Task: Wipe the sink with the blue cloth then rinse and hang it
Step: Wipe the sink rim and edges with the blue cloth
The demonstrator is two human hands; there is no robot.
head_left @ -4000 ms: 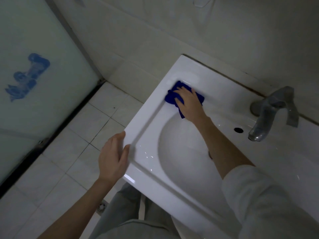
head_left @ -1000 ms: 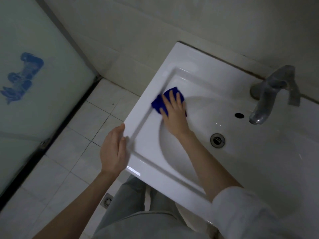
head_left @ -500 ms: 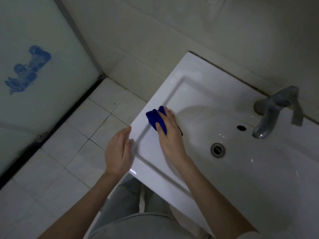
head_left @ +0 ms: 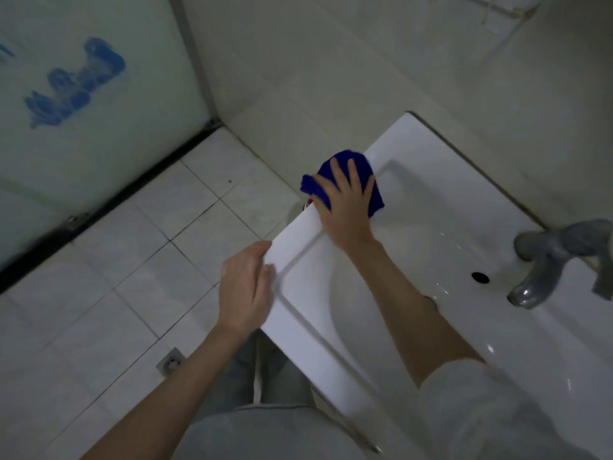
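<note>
A white ceramic sink (head_left: 408,214) fills the right half of the view. My right hand (head_left: 348,207) presses the blue cloth (head_left: 343,159) flat onto the sink's left rim, and part of the cloth hangs over the outer edge. The fingers are spread over the cloth and hide its middle. My left hand (head_left: 247,288) rests flat against the sink's near-left edge, with nothing in it. A grey metal faucet (head_left: 547,260) stands at the right, and no water runs from it.
The overflow hole (head_left: 480,277) lies below the faucet. White floor tiles (head_left: 132,260) and a floor drain (head_left: 171,362) are to the left. A frosted glass door (head_left: 83,94) with a blue mark stands at far left. A tiled wall (head_left: 331,61) is behind the sink.
My right hand has slid the cloth from the basin's inner left side outward onto the left rim and over its edge. My left hand stays on the sink's edge.
</note>
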